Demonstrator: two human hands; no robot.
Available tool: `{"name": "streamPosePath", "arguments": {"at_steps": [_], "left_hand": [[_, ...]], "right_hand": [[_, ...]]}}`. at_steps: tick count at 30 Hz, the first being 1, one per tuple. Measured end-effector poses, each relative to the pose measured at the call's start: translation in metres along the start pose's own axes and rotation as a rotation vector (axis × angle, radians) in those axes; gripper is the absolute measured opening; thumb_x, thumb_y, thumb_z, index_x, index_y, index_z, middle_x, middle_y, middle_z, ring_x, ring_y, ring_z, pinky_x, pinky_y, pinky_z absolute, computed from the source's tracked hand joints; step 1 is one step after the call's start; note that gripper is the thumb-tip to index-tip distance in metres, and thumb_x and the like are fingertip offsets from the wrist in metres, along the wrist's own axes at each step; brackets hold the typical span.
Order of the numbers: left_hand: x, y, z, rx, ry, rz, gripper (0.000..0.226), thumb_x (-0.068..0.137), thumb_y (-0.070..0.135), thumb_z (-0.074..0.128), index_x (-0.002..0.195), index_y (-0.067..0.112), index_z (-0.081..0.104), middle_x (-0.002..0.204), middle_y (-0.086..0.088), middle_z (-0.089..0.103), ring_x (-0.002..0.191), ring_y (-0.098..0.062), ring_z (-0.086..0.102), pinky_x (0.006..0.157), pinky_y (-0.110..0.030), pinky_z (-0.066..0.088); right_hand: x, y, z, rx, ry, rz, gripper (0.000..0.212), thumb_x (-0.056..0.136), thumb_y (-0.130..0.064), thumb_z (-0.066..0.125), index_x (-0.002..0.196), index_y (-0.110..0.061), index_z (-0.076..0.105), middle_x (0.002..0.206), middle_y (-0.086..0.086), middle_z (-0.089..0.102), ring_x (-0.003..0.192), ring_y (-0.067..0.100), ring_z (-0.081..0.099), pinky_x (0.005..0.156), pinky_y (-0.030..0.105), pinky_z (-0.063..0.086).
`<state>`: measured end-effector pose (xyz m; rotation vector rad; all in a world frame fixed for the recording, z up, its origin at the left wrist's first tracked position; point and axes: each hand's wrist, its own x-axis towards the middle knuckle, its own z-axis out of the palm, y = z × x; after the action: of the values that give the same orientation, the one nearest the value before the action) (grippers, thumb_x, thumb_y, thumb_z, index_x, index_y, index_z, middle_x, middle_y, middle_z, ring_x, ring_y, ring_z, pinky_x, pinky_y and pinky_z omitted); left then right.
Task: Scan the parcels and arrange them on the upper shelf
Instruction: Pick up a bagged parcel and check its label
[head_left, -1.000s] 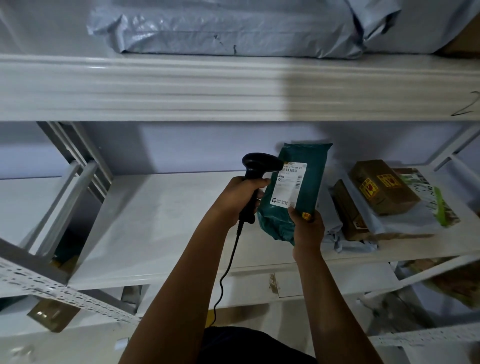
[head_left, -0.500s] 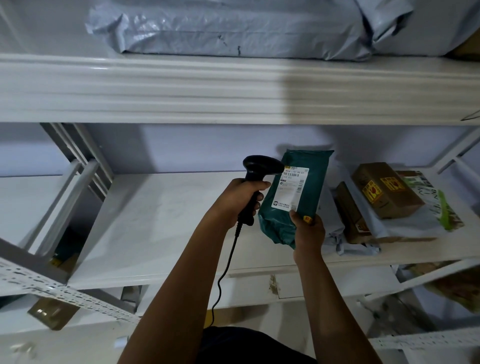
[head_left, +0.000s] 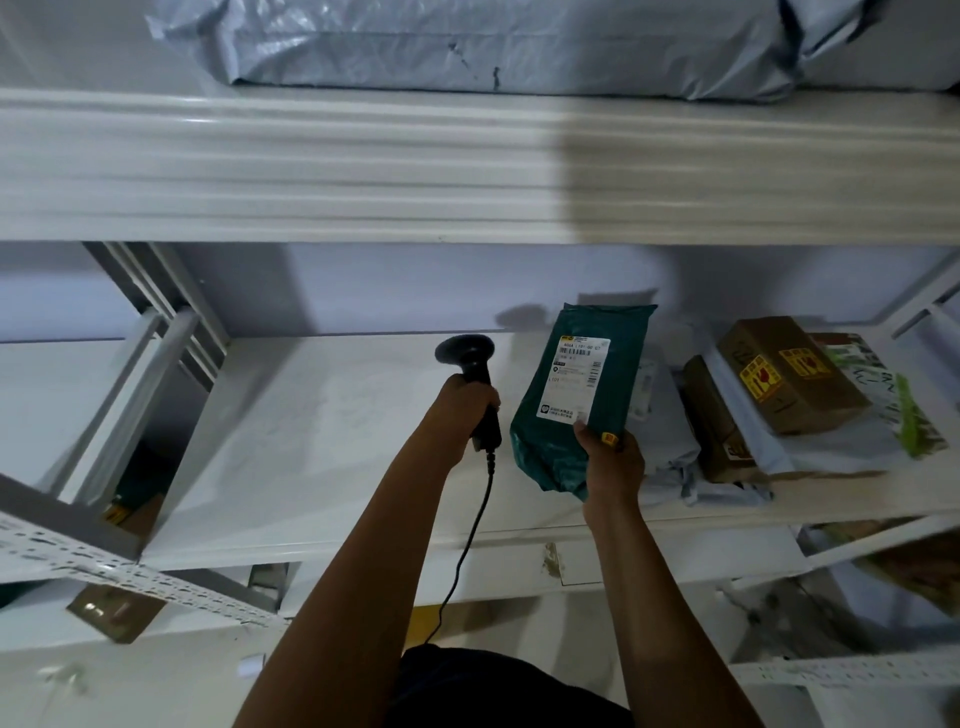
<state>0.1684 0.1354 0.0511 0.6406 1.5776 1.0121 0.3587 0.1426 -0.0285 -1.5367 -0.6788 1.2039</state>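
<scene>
Head view has us holding a black scanner (head_left: 470, 358) in our left hand (head_left: 465, 410), fingers wrapped round its handle, its head above our fist and its cable (head_left: 467, 540) hanging down toward our body. Our right hand (head_left: 610, 462) grips the lower corner of a green parcel (head_left: 597, 415), thumb on the front just below its white label (head_left: 574, 379). It holds the parcel upright above the middle shelf (head_left: 322, 441), just to the right of the scanner and not touching it. Further right on that shelf lie a brown box (head_left: 789, 379) with yellow stickers, a second brown box (head_left: 711, 415) beside it, and a grey bag (head_left: 831, 447) beneath them. On the upper shelf (head_left: 363, 166) above us lies a large grey parcel (head_left: 493, 41).
</scene>
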Motion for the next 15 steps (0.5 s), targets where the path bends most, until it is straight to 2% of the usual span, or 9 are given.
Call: {"name": "streamPosePath", "arguments": {"at_steps": [5,7,9,10,11,13,15], "left_hand": [[0.018,-0.033,-0.01,-0.014,0.041,-0.03,0.065,0.087,-0.003,0.075,0.146,0.006,0.048,0.132,-0.022,0.063,0.116,-0.038,0.064,0.102,-0.048,0.054],[0.023,-0.046,-0.011,-0.037,0.101,-0.048,0.067,0.087,0.0,0.078,0.147,0.008,0.049,0.13,-0.019,0.064,0.111,-0.035,0.066,0.091,-0.044,0.056],[0.028,-0.059,-0.011,-0.074,0.161,-0.083,0.063,0.089,0.002,0.078,0.146,0.009,0.05,0.121,-0.013,0.064,0.094,-0.027,0.066,0.074,-0.036,0.054],[0.03,-0.065,-0.012,-0.089,0.188,-0.102,0.062,0.089,0.003,0.078,0.145,0.009,0.05,0.119,-0.011,0.063,0.089,-0.024,0.065,0.071,-0.033,0.053],[0.033,-0.071,-0.012,-0.091,0.213,-0.122,0.062,0.089,0.004,0.078,0.145,0.01,0.051,0.122,-0.011,0.064,0.092,-0.024,0.065,0.073,-0.033,0.053],[0.038,-0.08,-0.012,-0.091,0.254,-0.153,0.064,0.089,0.007,0.079,0.145,0.011,0.05,0.132,-0.014,0.063,0.108,-0.03,0.063,0.088,-0.04,0.054],[0.042,-0.086,-0.012,-0.117,0.276,-0.172,0.065,0.089,0.006,0.079,0.146,0.014,0.049,0.133,-0.013,0.063,0.111,-0.033,0.062,0.098,-0.047,0.054]], "right_hand": [[-0.003,0.007,0.01,0.029,-0.07,0.064,0.044,0.082,-0.015,0.085,0.122,-0.017,0.066,0.12,0.006,0.072,0.11,0.028,0.07,0.098,0.052,0.057],[-0.005,0.007,0.014,-0.01,-0.095,0.063,0.045,0.085,-0.016,0.083,0.125,-0.016,0.065,0.12,0.006,0.072,0.109,0.028,0.069,0.097,0.05,0.058],[-0.006,0.009,0.016,-0.042,-0.112,0.06,0.047,0.085,-0.019,0.083,0.128,-0.016,0.064,0.121,0.005,0.071,0.11,0.027,0.068,0.096,0.049,0.058],[-0.007,0.01,0.017,-0.057,-0.117,0.063,0.048,0.085,-0.02,0.083,0.129,-0.017,0.064,0.121,0.005,0.07,0.11,0.026,0.067,0.096,0.048,0.058],[-0.006,0.01,0.018,-0.073,-0.123,0.064,0.046,0.084,-0.021,0.083,0.127,-0.018,0.064,0.12,0.005,0.07,0.109,0.026,0.067,0.096,0.048,0.058],[-0.004,0.01,0.02,-0.106,-0.127,0.071,0.039,0.083,-0.021,0.084,0.118,-0.021,0.065,0.117,0.004,0.071,0.105,0.025,0.067,0.093,0.046,0.059],[-0.001,0.012,0.021,-0.13,-0.127,0.086,0.034,0.083,-0.021,0.084,0.111,-0.024,0.064,0.113,0.004,0.071,0.102,0.025,0.067,0.09,0.044,0.059]]}}
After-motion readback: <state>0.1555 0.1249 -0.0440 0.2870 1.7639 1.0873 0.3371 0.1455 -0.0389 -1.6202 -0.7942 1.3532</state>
